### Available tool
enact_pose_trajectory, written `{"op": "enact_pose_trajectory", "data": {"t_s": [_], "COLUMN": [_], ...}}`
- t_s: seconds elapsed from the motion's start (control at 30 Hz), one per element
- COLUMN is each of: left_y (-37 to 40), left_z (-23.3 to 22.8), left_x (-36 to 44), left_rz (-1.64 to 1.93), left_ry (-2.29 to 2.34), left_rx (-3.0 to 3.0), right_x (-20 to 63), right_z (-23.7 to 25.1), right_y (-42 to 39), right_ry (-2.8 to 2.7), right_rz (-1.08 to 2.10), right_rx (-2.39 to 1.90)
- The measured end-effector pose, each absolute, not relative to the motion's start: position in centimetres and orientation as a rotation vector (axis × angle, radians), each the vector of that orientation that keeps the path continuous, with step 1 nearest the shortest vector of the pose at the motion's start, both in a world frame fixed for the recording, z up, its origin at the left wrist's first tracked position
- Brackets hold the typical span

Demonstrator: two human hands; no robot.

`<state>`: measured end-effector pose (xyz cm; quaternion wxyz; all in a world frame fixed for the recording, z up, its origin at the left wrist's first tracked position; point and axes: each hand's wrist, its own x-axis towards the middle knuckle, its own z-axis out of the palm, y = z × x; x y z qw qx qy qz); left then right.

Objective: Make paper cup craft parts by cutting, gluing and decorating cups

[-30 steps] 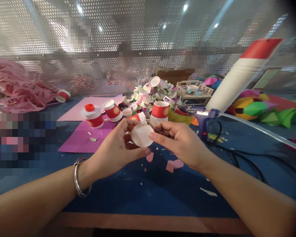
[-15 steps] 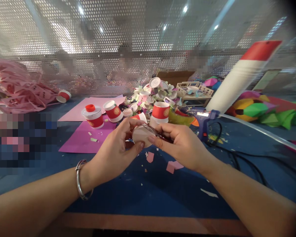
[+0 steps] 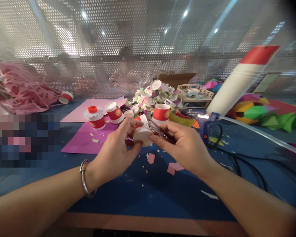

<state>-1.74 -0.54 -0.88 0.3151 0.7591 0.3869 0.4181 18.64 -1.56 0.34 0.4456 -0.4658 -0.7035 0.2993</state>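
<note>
Between my hands is a roundish white paper piece (image 3: 143, 135), its lower face tilted towards me. My left hand (image 3: 111, 151) pinches its left side between thumb and fingers. My right hand (image 3: 185, 144) is closed around a pair of scissors (image 3: 158, 129), whose blades point up and left at the piece's upper right edge. The right thumb tip also touches the piece; the scissor handles are mostly hidden in the fingers. Just behind stands a red and white paper cup (image 3: 162, 112), and another tilted cup (image 3: 141, 119) is partly covered by the left fingers.
Left of my hands, a cup with a red top (image 3: 95, 117) and another cup (image 3: 114, 112) stand by purple paper (image 3: 81, 141). Paper scraps (image 3: 148, 97) are heaped behind. At right are a glue gun (image 3: 205, 123), its black cable (image 3: 251, 164) and a tall white tube (image 3: 236, 82).
The scissor blades have shifted from lying across the white paper piece to its upper right edge. The piece has tilted slightly in my left hand. The whole view has shifted a little.
</note>
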Motion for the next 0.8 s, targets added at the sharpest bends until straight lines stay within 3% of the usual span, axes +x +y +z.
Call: {"op": "enact_pose_trajectory", "data": {"t_s": [0.57, 0.8], "left_y": [-0.89, -0.62], "left_z": [-0.86, -0.29], "left_x": [-1.79, -1.23], "left_rz": [0.888, 0.91], "left_ry": [0.868, 0.723], "left_rx": [1.911, 1.503], "right_x": [18.63, 18.75], "right_z": [-0.25, 0.34], "right_y": [-1.92, -1.46], "right_ry": [-1.801, -1.686], "right_rz": [0.609, 0.854], "right_rx": [-1.076, -0.997]}}
